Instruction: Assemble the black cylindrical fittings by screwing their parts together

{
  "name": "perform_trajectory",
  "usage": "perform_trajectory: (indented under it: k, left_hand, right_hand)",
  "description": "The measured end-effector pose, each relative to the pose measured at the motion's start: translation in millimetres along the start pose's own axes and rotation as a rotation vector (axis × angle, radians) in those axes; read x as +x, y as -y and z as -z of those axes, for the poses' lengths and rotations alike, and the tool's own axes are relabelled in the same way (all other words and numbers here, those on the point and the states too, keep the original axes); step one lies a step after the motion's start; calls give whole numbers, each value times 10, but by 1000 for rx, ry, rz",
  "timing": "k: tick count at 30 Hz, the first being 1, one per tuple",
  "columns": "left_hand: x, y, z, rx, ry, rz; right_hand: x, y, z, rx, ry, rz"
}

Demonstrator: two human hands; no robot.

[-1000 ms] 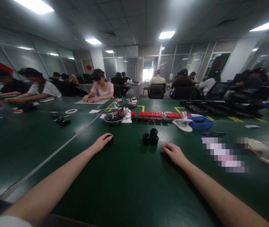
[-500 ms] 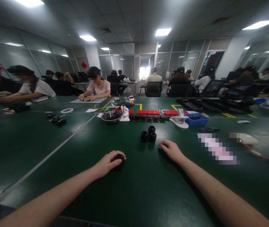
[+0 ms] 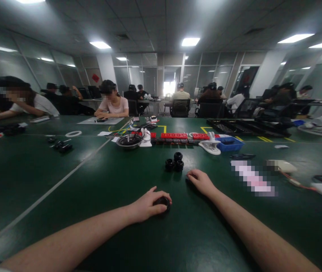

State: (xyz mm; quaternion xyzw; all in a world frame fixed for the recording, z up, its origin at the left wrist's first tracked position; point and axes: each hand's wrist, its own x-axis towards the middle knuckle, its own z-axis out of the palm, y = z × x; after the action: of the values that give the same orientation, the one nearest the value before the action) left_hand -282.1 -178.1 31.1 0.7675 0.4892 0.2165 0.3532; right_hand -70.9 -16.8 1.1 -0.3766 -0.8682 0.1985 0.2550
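My left hand (image 3: 152, 204) is closed round a black round part (image 3: 164, 203) low over the green table (image 3: 115, 234); whether the part touches the surface I cannot tell. Just beyond, three more black round parts (image 3: 174, 163) stand close together in a small cluster. My right hand (image 3: 202, 181) rests on the table to the right of that cluster, its fingers curled inward, and what they hold, if anything, is hidden.
Farther back lie a row of red blocks (image 3: 173, 136), a white clamp (image 3: 211, 144), a blue bin (image 3: 230, 144) and a metal bowl (image 3: 129, 141). Black trays (image 3: 245, 127) are behind on the right. A person (image 3: 112, 104) sits across the table.
My left hand has moved right with the black round part in it, closer to my right hand. The whole view has shifted slightly; my right hand stays beside the cluster.
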Motion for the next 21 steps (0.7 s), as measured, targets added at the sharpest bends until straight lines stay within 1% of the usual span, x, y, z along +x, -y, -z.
perform_trajectory:
  k: [7, 15, 21]
  left_hand:
    - [205, -103, -38, 16, 31, -38]
    - [397, -42, -90, 37, 55, -69]
    - [477, -104, -82, 27, 52, -87]
  right_hand:
    - [6, -5, -7, 4, -12, 13]
    - [-2, 11, 1, 12, -8, 17]
    - [0, -8, -6, 11, -10, 13]
